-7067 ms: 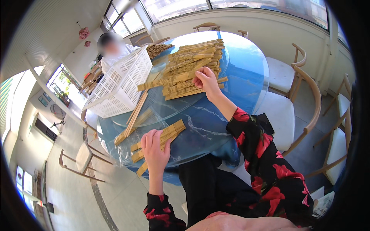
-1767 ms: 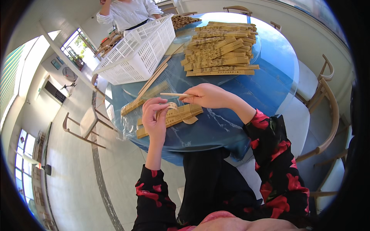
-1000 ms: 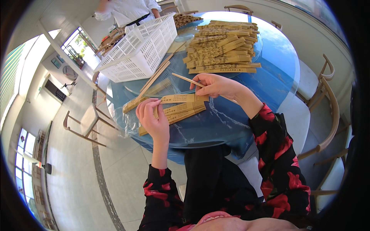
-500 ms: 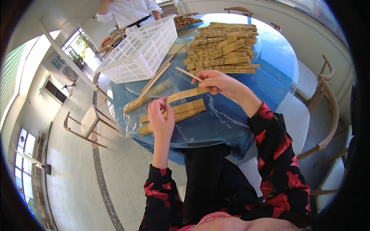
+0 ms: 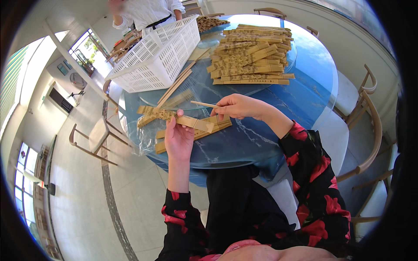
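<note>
My left hand (image 5: 179,138) pinches a printed brown paper sleeve (image 5: 199,124) between thumb and fingers, its plain end pointing right. In my right hand (image 5: 244,107), a thin pale wooden stick (image 5: 202,104) is gripped, its tip pointing left above the sleeve. The right fingertips are close to the sleeve's right end; whether they touch it I cannot tell. Beneath both hands, more brown paper sleeves (image 5: 224,124) lie on the blue table. Several pale wooden sticks (image 5: 176,88) rest beyond my left hand, by clear plastic film (image 5: 143,135).
A large heap of brown paper sleeves (image 5: 250,54) covers the table's far middle. At the far left stands a white slatted plastic basket (image 5: 148,74). Behind it is a person in white (image 5: 150,13). Wooden chairs (image 5: 368,130) surround the round blue table (image 5: 313,78).
My right hand has let go of the sleeve's end and come nearer, keeping the stick. My left hand has turned over, swinging the sleeve so that it slants down to the right.
</note>
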`<state>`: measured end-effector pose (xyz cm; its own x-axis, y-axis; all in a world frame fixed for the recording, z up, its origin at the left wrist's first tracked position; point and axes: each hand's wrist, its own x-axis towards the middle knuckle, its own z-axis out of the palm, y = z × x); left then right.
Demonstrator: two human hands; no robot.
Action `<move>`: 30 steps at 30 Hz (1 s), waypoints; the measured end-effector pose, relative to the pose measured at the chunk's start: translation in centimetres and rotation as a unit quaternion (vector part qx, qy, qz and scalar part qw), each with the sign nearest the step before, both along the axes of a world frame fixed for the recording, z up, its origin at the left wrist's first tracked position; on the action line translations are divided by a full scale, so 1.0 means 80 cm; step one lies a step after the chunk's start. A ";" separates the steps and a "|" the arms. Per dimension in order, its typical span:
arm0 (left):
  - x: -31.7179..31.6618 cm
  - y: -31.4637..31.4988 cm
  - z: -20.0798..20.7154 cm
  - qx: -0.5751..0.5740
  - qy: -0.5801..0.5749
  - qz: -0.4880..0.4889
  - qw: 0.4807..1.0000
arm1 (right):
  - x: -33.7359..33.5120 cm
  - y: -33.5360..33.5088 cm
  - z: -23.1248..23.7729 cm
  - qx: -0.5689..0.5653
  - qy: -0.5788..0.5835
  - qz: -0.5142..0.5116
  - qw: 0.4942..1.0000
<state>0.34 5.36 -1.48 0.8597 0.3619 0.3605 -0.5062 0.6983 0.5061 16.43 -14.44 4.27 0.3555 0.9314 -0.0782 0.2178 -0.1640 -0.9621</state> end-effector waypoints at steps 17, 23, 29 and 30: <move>-0.009 -0.035 -0.004 0.220 0.149 0.170 0.949 | -0.010 0.005 -0.010 0.015 0.008 0.043 0.999; -0.009 -0.044 -0.008 0.342 0.200 0.100 0.913 | -0.008 0.006 -0.015 0.021 0.013 0.048 0.999; -0.009 -0.046 -0.007 0.339 0.191 0.103 0.915 | -0.007 0.005 -0.016 0.030 0.008 0.068 0.997; -0.008 -0.048 -0.007 0.345 0.191 0.103 0.913 | -0.006 0.004 -0.019 0.031 0.003 0.072 0.997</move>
